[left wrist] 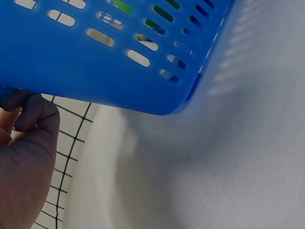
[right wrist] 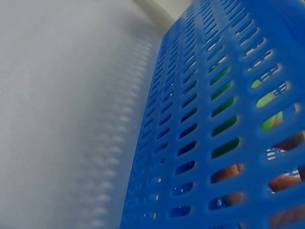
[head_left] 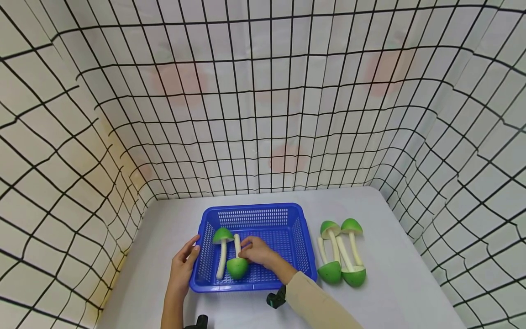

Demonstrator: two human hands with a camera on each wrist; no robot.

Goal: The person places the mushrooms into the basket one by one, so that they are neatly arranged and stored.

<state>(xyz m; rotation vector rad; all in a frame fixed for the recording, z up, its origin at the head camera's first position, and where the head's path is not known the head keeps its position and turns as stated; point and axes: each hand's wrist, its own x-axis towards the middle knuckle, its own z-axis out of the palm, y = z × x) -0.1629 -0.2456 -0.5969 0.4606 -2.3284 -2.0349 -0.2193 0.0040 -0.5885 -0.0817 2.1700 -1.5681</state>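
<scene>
The left hand (head_left: pixel 182 266) held the basket (head_left: pixel 255 288) with two mushrooms (head_left: pixel 237 268) (right hand (head_left: pixel 260 252) pinched one); four others (head_left: pixel 330 273) lay outside, right.

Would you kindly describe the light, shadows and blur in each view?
Head: bright, fairly even light; the pale pink wall patches look blurred behind the sharper black square mesh. Left wrist: a soft shadow lies beside the blue perforated plastic basket. Right wrist: pale streaks, apparently light through the basket, mark the white tabletop.
</scene>
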